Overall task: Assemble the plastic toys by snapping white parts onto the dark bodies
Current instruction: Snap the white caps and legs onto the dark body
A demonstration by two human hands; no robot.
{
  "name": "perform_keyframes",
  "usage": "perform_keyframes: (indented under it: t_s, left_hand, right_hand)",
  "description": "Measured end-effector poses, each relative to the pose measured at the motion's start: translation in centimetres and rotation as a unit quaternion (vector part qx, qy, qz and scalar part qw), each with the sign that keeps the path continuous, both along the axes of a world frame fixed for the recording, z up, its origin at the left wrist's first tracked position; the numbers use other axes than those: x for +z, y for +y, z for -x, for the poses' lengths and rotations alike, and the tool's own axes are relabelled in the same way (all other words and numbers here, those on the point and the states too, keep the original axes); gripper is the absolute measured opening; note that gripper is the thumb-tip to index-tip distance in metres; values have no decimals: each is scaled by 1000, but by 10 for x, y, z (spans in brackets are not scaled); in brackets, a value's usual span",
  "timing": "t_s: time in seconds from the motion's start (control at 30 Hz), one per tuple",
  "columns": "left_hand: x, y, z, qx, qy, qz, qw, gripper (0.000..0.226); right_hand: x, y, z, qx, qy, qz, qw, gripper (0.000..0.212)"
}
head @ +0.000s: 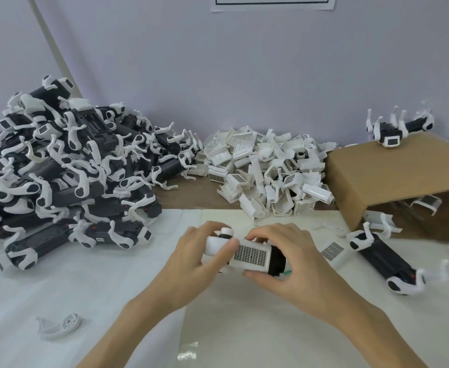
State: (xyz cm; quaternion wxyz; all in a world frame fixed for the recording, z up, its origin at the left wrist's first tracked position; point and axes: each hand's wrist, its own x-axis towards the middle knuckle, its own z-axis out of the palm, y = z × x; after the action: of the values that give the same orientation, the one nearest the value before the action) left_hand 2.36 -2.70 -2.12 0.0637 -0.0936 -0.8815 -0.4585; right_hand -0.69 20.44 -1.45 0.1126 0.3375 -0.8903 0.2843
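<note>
Fingers of both your hands are curled round one toy at the middle of the worktop: your left hand (191, 257) grips the white end of the dark plastic toy body (276, 262), and your right hand (287, 264) pinches the white grid-patterned plastic cover (251, 256) that sits on top of it, thumb below and fingertips above. Whether that cover has clicked fully home you cannot tell from here; I judge you are mid-press on it. Well to the left of your fingers lies a big heap of dark bodies with white legs (66, 168), apparently waiting for covers, and beyond your fingers, towards the wall, a pile of loose white plastic covers (265, 166) is stacked high, so most of the job looks to be ahead of you. To the right of your fingers a brown cardboard box (393, 176) carries a few legged toys on its top (393, 128), another dark toy body with white legs (385, 264) lies just beside it, and one spare grid cover (333, 252) rests near your right hand. Near your left forearm a single white curved leg part (61, 325) lies alone. Your worktop (98, 288) is spread with pale, slightly glossy sheeting over a brown board, and a plain lilac wall (244, 75) closes the room behind, with a sheet of paper (271, 4) pinned high on it.
</note>
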Motion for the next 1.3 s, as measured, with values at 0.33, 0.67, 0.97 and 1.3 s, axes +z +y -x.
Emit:
perform_keyframes:
  t_s: [0.33,0.67,0.97,1.3]
  left_hand:
    - [8,-6,-1,-103,-17,-105,989,49]
    - [0,14,2,33,-26,-246,968,19]
    - [2,23,-2,77,5,-222,972,19]
    - [4,30,-6,141,115,-145,972,21]
  right_hand:
    - [-7,4,3,-14,-100,24,995,28]
    - [2,-2,-4,-7,-86,62,994,44]
    - [-13,-14,-4,-22,67,78,994,44]
    - [-15,-21,0,-50,224,45,972,43]
